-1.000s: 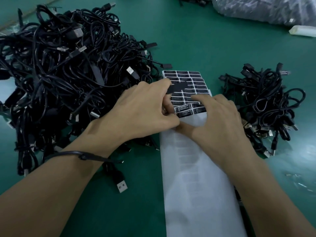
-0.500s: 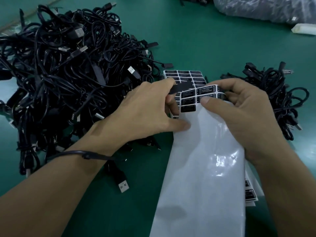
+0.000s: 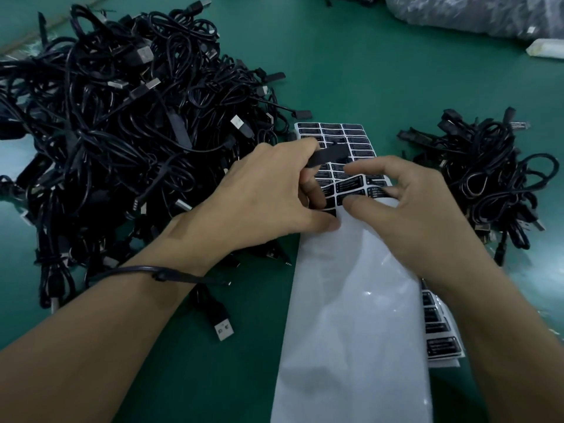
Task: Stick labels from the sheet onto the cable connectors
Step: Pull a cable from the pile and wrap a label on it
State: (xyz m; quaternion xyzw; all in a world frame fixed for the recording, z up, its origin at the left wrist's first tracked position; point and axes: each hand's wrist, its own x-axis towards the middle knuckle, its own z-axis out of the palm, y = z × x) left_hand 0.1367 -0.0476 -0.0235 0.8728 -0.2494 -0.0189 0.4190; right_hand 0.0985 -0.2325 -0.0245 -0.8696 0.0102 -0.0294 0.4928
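- Between the two hands, over the middle of the table, the left hand pinches a flat black connector with forefinger and thumb curled on it. The connector's free end points right and hangs just above the labels.
- Just beside it, the right hand grips the sheet. The thumb is under a raised fold and the fingers are bent over it from above, so a row of labels bows up off the table.
- I cannot tell whether the connector touches that fold.
- Black labels fill the far part of the sheet in rows. The near part is bare, glossy white backing that runs toward the person between the forearms.
- A second sheet with labels peeks out from under the right forearm, partly covered by the first.
- A thin dark band circles the left wrist.
- One plug lies on the green table just beyond the left forearm.
- Left of the hands sits a big heap of tangled black cables, its edge close to the sheet's far corner.
- A small heap lies to the right, near the right hand but apart from the sheet.
- At the far right corner lie a grey plastic bag and, beside it, a white block.
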